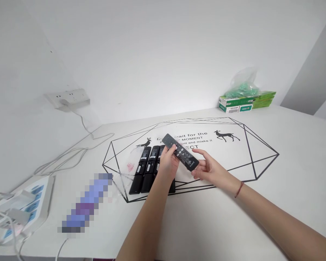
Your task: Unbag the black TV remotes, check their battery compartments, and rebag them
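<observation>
A black remote control is tilted above the table, its buttons facing up. My left hand is closed around its side, with the thumb on the button face. By the lower right end of that remote is my right hand, fingers apart and the index finger stretched out; whether its fingertips touch the end I cannot tell. Beneath my left hand lie several black remotes side by side, backs up, with battery compartments uncovered on those I can see. My left hand and forearm hide part of the row.
On the left are a white power strip with plugs and cables, and a pixelated, blurred-out object. A wall socket has a cable plugged in. Green and white boxes with a clear plastic bag sit at the back right.
</observation>
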`<state>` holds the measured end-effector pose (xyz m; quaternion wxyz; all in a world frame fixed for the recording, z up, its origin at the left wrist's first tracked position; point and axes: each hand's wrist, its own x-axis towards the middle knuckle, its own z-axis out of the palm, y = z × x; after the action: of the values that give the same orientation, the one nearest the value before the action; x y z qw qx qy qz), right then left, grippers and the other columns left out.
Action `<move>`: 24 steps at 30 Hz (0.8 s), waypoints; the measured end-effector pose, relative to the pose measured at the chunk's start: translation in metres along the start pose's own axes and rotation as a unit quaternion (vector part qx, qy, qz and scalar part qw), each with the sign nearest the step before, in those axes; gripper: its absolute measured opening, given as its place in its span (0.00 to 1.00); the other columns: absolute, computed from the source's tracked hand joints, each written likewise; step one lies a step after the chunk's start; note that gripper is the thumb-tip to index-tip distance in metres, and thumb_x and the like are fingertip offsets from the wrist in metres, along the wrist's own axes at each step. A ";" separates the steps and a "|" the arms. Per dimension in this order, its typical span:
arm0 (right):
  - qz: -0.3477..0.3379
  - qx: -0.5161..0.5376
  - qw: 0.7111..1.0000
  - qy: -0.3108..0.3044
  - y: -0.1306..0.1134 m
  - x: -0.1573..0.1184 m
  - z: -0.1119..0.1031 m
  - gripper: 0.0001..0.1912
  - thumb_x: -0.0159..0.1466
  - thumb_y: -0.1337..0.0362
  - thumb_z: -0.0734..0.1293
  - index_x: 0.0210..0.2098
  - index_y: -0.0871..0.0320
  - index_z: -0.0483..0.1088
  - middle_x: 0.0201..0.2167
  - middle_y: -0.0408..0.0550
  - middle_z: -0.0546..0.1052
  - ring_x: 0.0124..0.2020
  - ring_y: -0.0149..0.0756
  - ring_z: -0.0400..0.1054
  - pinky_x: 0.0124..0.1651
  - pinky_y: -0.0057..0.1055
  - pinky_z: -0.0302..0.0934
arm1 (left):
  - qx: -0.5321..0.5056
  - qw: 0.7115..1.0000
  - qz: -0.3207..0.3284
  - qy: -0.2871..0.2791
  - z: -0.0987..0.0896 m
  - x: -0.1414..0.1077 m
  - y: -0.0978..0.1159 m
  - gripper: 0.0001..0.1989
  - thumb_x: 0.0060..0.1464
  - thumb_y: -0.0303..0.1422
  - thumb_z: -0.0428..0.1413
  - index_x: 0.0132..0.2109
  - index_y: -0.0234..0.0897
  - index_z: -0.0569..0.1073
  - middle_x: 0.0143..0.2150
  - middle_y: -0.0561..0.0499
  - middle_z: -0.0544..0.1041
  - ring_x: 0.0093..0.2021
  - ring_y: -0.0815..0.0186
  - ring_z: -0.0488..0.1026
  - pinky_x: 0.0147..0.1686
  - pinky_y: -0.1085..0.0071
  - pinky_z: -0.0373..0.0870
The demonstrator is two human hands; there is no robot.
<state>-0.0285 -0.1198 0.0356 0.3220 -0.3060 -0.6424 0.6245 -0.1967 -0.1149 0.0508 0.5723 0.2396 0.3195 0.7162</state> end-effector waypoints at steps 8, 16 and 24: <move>-0.052 -0.033 0.993 0.098 0.004 0.006 -0.003 0.30 0.54 0.58 0.71 0.52 0.53 0.58 0.23 0.34 0.62 0.24 0.29 0.60 0.30 0.30 0.58 | 0.062 0.994 -0.081 -0.051 0.015 -0.015 -0.014 0.13 0.49 0.32 0.61 0.43 0.35 0.72 0.43 0.46 0.76 0.43 0.63 0.74 0.44 0.68 0.69; -0.055 -0.026 0.990 0.124 0.000 0.007 -0.004 0.26 0.52 0.57 0.72 0.47 0.53 0.61 0.27 0.37 0.65 0.24 0.29 0.62 0.27 0.28 0.57 | 0.107 0.989 -0.070 -0.071 0.016 -0.019 -0.016 0.18 0.47 0.32 0.63 0.45 0.37 0.71 0.47 0.45 0.75 0.45 0.61 0.74 0.46 0.62 0.70; -0.073 -0.030 0.984 0.160 -0.001 0.008 -0.007 0.23 0.52 0.59 0.72 0.44 0.53 0.62 0.30 0.38 0.66 0.26 0.29 0.65 0.29 0.28 0.60 | 0.185 0.976 -0.032 -0.112 0.014 -0.019 -0.025 0.20 0.45 0.33 0.64 0.47 0.38 0.72 0.49 0.44 0.76 0.48 0.57 0.73 0.48 0.63 0.68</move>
<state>-0.0278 -0.1093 0.0365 0.4564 -0.3639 -0.6218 0.5221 -0.1656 -0.1278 0.0428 0.5729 0.4098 0.3874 0.5948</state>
